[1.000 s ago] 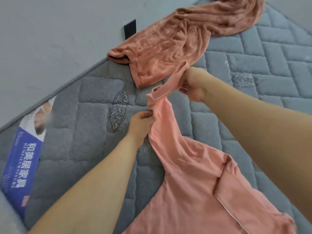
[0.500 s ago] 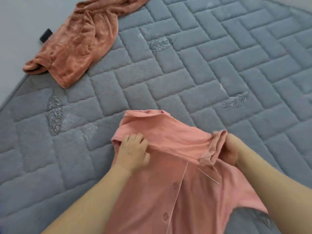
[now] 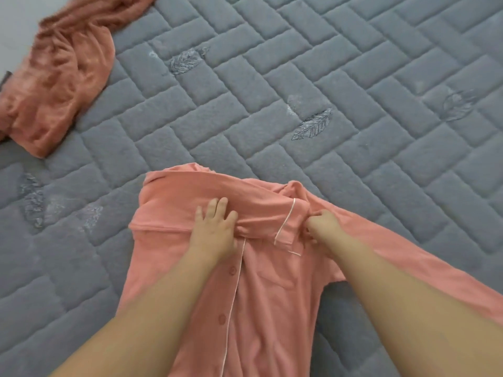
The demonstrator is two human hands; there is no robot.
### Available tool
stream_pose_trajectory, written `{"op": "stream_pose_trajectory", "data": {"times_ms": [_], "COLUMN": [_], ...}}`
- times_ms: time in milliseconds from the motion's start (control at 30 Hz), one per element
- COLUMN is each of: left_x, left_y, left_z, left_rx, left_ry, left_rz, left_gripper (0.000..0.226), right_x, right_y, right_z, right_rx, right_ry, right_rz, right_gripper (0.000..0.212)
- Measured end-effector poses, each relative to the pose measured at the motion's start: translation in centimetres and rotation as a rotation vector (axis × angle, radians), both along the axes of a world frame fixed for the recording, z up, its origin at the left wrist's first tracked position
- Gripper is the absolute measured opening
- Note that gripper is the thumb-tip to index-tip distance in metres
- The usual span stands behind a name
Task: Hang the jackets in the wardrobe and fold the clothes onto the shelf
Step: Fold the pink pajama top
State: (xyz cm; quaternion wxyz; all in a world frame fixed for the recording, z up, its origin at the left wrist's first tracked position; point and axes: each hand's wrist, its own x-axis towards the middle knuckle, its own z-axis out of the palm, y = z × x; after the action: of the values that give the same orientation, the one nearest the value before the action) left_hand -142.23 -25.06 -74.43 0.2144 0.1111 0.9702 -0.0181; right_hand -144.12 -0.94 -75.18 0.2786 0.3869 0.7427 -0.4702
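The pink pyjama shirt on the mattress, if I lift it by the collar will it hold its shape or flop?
Probably flop: the pink shirt already creases and bunches where the right hand pinches the collar. It looks thin, so likely light. The quilted mattress looks textured, so it may drag rather than slide.

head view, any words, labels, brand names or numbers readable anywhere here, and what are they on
None: no readable text shows in the head view.
pink button-up shirt: white piping and buttons only, no label or print visible.
orange fleece garment: no tag or writing visible.
grey quilted mattress: stitched leaf motifs only, no words.
left hand and right hand hide part of the collar, so a neck label cannot be ruled out.
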Motion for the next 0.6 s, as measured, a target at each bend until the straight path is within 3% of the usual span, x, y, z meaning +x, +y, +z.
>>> {"op": "stream_pose_trajectory", "data": {"times_ms": [67,200,267,400,600], "left_x": [0.6,2.7,4.2,7.1,11.5], "left_y": [2.1,6.6,9.5,17.2,28.6], "left_z": [0.3,0.8,1.0,1.8,0.6], "left_rx": [-0.014,0.067,0.112,0.181,0.228], "left_ry": [0.016,0.011,0.003,-0.064,-0.095], "left_rz": [0.006,-0.156,-0.26,-0.393,-0.557], "left_gripper": [0.053,0.047,0.044,0.041,0.05], "right_x": [1.5,5.9,8.4,12.9,18.9], "right_y": [3.1,10.7,14.3,21.7,30.2], "right_z": [0.4,1.4,2.1,3.3,2.2], "right_rx": [0.111,0.442,0.529,0.617,0.564], "right_ry": [-0.012,-0.086,-0.133,-0.181,-0.255], "right_rz": [0.003,-0.001,-0.005,-0.081,-0.509], "right_gripper": [0.007,0.041,0.046,0.051,0.063]}}
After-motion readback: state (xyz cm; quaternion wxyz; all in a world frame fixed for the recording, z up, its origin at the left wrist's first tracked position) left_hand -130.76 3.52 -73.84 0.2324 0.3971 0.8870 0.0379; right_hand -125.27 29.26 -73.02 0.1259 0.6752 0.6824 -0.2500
